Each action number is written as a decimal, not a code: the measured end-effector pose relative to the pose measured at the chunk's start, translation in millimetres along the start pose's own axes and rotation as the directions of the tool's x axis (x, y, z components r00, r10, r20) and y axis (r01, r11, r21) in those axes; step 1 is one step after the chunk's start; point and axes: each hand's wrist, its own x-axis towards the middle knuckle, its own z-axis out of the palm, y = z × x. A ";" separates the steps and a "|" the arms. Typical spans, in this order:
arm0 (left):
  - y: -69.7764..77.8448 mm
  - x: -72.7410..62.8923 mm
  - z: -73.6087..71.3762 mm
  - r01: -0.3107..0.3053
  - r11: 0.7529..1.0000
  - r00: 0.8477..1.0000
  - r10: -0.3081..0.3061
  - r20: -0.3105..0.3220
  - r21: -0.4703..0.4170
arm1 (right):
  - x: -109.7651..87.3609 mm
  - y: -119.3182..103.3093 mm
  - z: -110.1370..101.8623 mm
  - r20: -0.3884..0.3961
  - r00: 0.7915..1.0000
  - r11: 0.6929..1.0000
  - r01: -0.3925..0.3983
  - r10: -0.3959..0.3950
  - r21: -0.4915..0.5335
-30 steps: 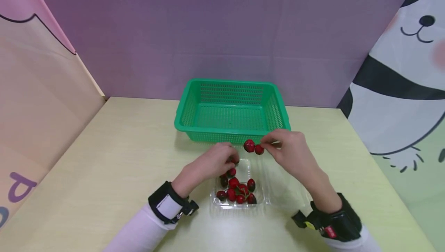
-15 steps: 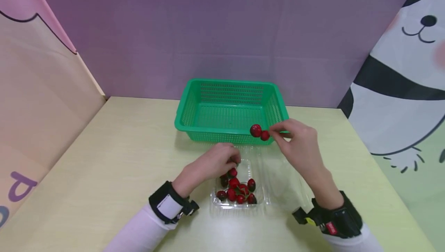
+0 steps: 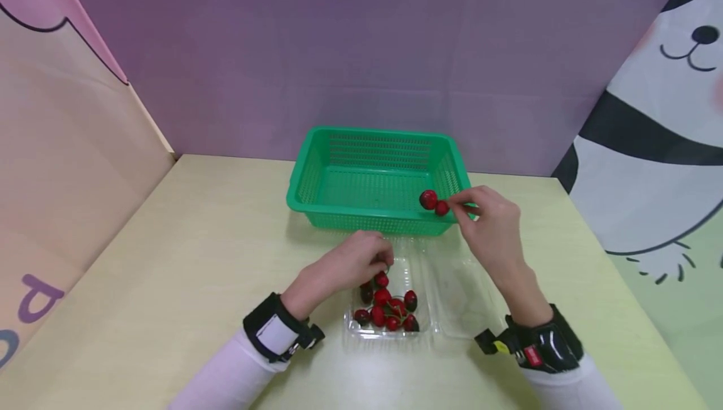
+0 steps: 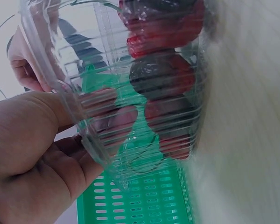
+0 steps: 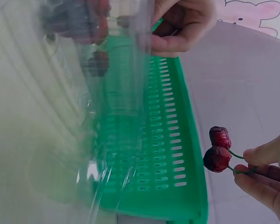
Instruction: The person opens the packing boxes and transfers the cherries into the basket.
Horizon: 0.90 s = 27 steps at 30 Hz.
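By their thin green stems, my right hand pinches a pair of red cherries, which hang over the near right rim of the green basket. The stems run between thumb and fingers in the right wrist view. A clear plastic clamshell box lies in front of the basket, its lid folded out to the right. Several cherries are in the box. My left hand reaches over its far left side, fingertips curled at a cherry and stem; the fingertips are partly hidden.
The pale wooden table meets a purple backdrop just behind the basket. Printed cloths stand at the left and the right. Both wrists wear black camera straps.
My right hand has moved up and to the right, lifting the pair of cherries from above the box to the basket's rim. The left hand has stayed nearly still.
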 end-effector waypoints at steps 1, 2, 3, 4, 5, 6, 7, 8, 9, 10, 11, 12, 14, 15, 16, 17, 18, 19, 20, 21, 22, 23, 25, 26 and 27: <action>0.2 0.0 -0.3 -0.003 1.000 1.000 0.003 -0.001 0.001 | -0.1 1.5 0.9 -0.003 1.000 1.000 -0.002 0.002 0.005; 0.3 0.1 -0.4 -0.005 1.000 1.000 0.005 -0.002 0.003 | -0.4 2.9 2.0 -0.003 1.000 1.000 -0.004 0.004 0.012; 0.5 0.2 -0.7 -0.004 1.000 1.000 0.004 -0.002 0.002 | -0.6 3.9 2.8 -0.001 1.000 1.000 -0.007 0.007 0.022; 0.5 0.2 -0.7 -0.004 1.000 1.000 0.004 -0.001 0.000 | -1.0 5.2 3.6 0.005 1.000 1.000 -0.012 0.012 0.029; 0.7 0.3 -0.8 -0.004 1.000 1.000 0.004 -0.001 0.000 | -1.3 6.3 4.5 0.012 1.000 0.999 -0.016 0.015 0.033; 0.7 0.3 -0.8 -0.005 1.000 1.000 0.005 -0.002 -0.002 | -1.6 7.4 5.4 0.019 1.000 0.999 -0.019 0.018 0.039; 0.7 0.4 -0.8 -0.005 1.000 1.000 0.005 -0.002 -0.003 | -2.0 8.4 6.2 0.025 0.999 0.999 -0.023 0.022 0.044; 0.7 0.5 -0.8 -0.003 1.000 1.000 0.003 -0.003 -0.006 | -2.3 9.3 6.9 0.030 0.999 0.999 -0.026 0.025 0.047; 0.9 0.5 -0.7 -0.004 1.000 1.000 0.004 -0.005 -0.008 | -2.6 10.1 7.6 0.033 0.999 0.998 -0.029 0.027 0.047; 0.9 0.6 -0.8 -0.004 1.000 1.000 0.004 -0.006 -0.009 | -2.8 11.3 8.4 0.036 0.999 0.999 -0.030 0.029 0.046; 1.1 0.7 -1.0 -0.003 1.000 1.000 0.002 -0.008 -0.012 | -2.9 11.9 9.2 0.038 0.999 0.998 -0.033 0.031 0.047; 1.1 0.7 -0.9 -0.002 1.000 1.000 0.001 -0.010 -0.016 | -3.0 12.7 9.9 0.039 0.999 0.998 -0.036 0.034 0.048; 1.3 0.6 -1.1 0.001 1.000 1.000 -0.002 -0.016 -0.023 | -3.0 13.8 10.7 0.044 0.998 0.998 -0.043 0.041 0.046; 1.4 0.6 -1.1 0.001 1.000 1.000 -0.002 -0.019 -0.026 | -2.9 14.2 11.0 0.047 0.998 0.998 -0.048 0.046 0.046; 1.4 0.6 -1.2 0.002 1.000 1.000 -0.003 -0.022 -0.028 | -2.6 14.1 10.8 0.053 0.997 0.998 -0.052 0.050 0.045; 1.5 0.5 -1.3 0.002 1.000 1.000 -0.003 -0.025 -0.029 | -2.5 14.1 10.6 0.059 0.997 0.997 -0.059 0.056 0.041; 1.4 0.4 -1.4 0.001 1.000 1.000 -0.002 -0.029 -0.030 | -2.4 14.1 10.3 0.065 0.996 0.997 -0.062 0.060 0.035; 1.5 0.3 -1.8 0.001 1.000 0.999 -0.002 -0.032 -0.030 | -2.3 14.0 10.0 0.074 0.995 0.997 -0.067 0.065 0.029; 1.6 0.3 -2.1 -0.001 1.000 0.999 0.000 -0.036 -0.031 | -2.2 14.1 9.7 0.084 0.994 0.997 -0.071 0.069 0.020; 1.7 0.2 -2.5 -0.003 0.999 0.999 0.002 -0.039 -0.032 | -2.2 14.0 9.3 0.095 0.993 0.997 -0.074 0.073 0.010; 2.0 0.0 -3.1 -0.005 0.999 0.999 0.004 -0.043 -0.032 | -2.2 13.9 9.1 0.109 0.991 0.997 -0.077 0.077 0.001; 2.1 -0.1 -3.6 -0.004 0.999 0.999 0.003 -0.045 -0.035 | -2.4 14.0 9.0 0.123 0.989 0.997 -0.080 0.080 -0.008; 2.7 -0.6 -4.7 -0.001 0.999 0.999 -0.001 -0.051 -0.045 | -2.8 14.0 8.9 0.153 0.985 0.996 -0.083 0.085 -0.022; 2.9 -0.9 -5.1 0.000 0.999 0.998 -0.002 -0.055 -0.048 | -2.9 13.9 8.9 0.169 0.982 0.996 -0.083 0.087 -0.029; 3.1 -1.2 -5.5 0.001 0.999 0.998 -0.004 -0.060 -0.051 | -3.1 13.6 8.9 0.185 0.979 0.996 -0.084 0.088 -0.031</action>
